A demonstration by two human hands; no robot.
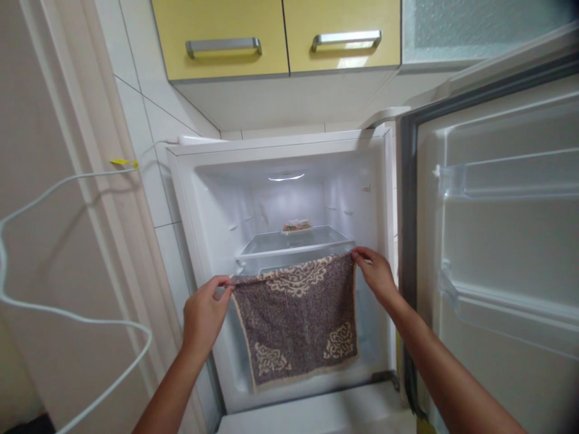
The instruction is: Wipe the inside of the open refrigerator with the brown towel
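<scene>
A brown cloth [298, 325] with cream patterns hangs spread out in front of the open freezer compartment [289, 147]. My left hand [205, 310] pinches its upper left corner, and my right hand [375, 274] pinches the upper right one. Behind the cloth's top edge, a glass shelf [271, 242] shows inside the compartment. On that shelf, toward the back, lies a small package [297, 225]. The cloth hides much of the compartment's lower part.
The opened freezer door [506, 241] with clear racks stands at the right. Yellow cabinets [226, 24] with metal handles hang above. A white cable [67, 312] loops at the left, beside a door frame [108, 199].
</scene>
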